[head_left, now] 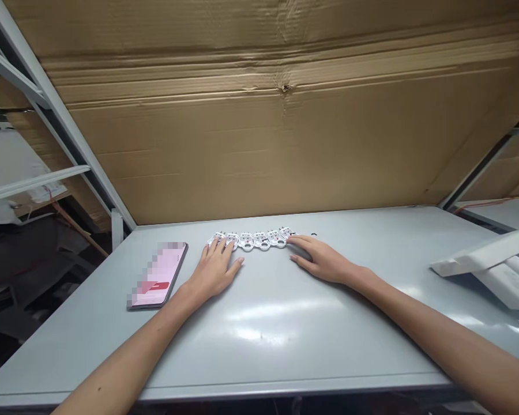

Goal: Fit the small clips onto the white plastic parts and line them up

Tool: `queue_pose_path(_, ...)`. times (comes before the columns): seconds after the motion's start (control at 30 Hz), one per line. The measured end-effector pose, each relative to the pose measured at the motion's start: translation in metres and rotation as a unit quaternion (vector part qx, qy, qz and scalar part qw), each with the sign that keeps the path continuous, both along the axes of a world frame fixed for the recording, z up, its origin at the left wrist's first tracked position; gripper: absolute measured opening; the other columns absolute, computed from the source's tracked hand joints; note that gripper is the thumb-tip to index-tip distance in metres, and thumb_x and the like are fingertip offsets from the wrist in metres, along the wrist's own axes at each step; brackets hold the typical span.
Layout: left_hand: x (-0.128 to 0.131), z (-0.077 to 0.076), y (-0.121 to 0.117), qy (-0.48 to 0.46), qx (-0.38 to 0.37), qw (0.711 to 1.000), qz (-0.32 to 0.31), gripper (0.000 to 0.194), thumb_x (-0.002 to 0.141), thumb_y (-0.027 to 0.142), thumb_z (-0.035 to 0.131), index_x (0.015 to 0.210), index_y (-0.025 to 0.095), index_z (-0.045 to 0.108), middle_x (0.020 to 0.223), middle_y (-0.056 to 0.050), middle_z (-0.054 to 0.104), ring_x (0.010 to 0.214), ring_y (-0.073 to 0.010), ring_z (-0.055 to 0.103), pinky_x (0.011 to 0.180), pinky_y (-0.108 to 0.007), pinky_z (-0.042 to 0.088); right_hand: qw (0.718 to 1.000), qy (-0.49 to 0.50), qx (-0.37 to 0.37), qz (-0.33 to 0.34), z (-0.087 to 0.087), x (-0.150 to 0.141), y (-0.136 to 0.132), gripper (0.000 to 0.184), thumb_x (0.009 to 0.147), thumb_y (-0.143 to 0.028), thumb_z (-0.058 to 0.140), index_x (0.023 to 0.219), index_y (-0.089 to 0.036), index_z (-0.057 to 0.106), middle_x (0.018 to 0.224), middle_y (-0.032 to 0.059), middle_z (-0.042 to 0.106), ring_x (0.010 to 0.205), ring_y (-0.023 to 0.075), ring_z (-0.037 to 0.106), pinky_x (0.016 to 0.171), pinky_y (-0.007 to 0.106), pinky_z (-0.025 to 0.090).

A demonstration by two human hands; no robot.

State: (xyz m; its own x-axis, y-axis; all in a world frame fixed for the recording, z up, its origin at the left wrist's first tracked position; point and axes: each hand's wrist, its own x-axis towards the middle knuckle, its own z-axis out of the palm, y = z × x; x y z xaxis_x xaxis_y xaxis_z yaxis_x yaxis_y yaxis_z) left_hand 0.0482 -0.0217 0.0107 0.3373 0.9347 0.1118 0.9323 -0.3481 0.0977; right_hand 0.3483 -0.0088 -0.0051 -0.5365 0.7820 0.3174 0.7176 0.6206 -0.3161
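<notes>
Several small white plastic parts with prongs and a round ring, looking like plug pieces, lie side by side in a row on the grey table. My left hand rests palm down with fingers stretched over the left end of the row, partly covering those pieces. At the right end, my right hand lies with its fingertips touching the last piece, fingers extended and thumb apart. Neither hand grasps anything. A tiny dark bit sits just beyond my right hand.
A phone with a lit pink screen lies left of my left hand. White long box-like pieces stick in at the right edge. Brown cardboard walls off the back, and a metal frame post rises at the left.
</notes>
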Motion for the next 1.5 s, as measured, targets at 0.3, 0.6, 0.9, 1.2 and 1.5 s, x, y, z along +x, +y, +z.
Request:
queue_pose_path(0.3, -0.0012, -0.0003, -0.0005, -0.001, -0.011, 1.000, -0.015, 0.061, 0.100, 0.049, 0.030, 0.148, 0.012, 0.037, 0.156, -0.014, 0.033, 0.147, -0.0350, 0.017, 0.118, -0.051, 0.019, 1.000, 0.006, -0.006, 0.010, 0.0035, -0.0020, -0.0012, 0.035, 0.095, -0.032, 0.045, 0.129, -0.025, 0.053, 0.129, 0.0104, 0.062, 0.113, 0.0298, 0.061, 0.092, 0.046, 0.052)
queue_pose_path(0.6, -0.0025, -0.0002, -0.0005, -0.032, 0.000, 0.999, -0.027, 0.056, 0.099, 0.049, 0.033, 0.142, 0.016, 0.046, 0.153, -0.012, 0.040, 0.146, -0.0365, 0.022, 0.116, -0.055, 0.024, 1.000, 0.013, -0.001, 0.008, -0.0019, -0.0008, 0.0008, 0.041, 0.096, -0.039, 0.041, 0.133, -0.026, 0.053, 0.134, 0.0110, 0.059, 0.122, 0.0317, 0.056, 0.101, 0.052, 0.047)
queue_pose_path(0.9, -0.0035, 0.0054, 0.0008, -0.015, -0.005, 0.999, 0.040, 0.060, 0.100, 0.046, 0.030, 0.149, 0.011, 0.035, 0.159, -0.017, 0.025, 0.147, -0.0388, 0.016, 0.115, -0.052, 0.023, 1.000, 0.003, 0.028, -0.005, -0.0029, -0.0012, 0.0011, 0.044, 0.096, -0.041, 0.044, 0.134, -0.021, 0.054, 0.139, 0.0145, 0.055, 0.126, 0.0316, 0.053, 0.103, 0.050, 0.046)
queue_pose_path(1.2, -0.0055, 0.0016, 0.0018, -0.046, -0.028, 0.998, 0.037, 0.055, 0.101, 0.045, 0.031, 0.148, 0.017, 0.038, 0.159, -0.017, 0.025, 0.146, -0.0373, 0.021, 0.113, -0.053, 0.028, 1.000, -0.010, -0.010, 0.014, -0.0063, 0.0009, 0.0053, 0.063, 0.095, -0.056, 0.045, 0.150, -0.024, 0.038, 0.157, 0.0106, 0.035, 0.145, 0.0322, 0.029, 0.115, 0.055, 0.030)
queue_pose_path(1.5, -0.0041, 0.0020, 0.0005, -0.061, -0.034, 0.997, 0.043, 0.056, 0.100, 0.046, 0.028, 0.146, 0.016, 0.041, 0.155, -0.018, 0.031, 0.145, -0.0356, 0.024, 0.113, -0.050, 0.029, 0.999, -0.011, -0.019, 0.029, -0.0058, 0.0017, 0.0048, 0.059, 0.096, -0.054, 0.043, 0.149, -0.028, 0.039, 0.156, 0.0056, 0.037, 0.146, 0.0302, 0.025, 0.117, 0.053, 0.029)
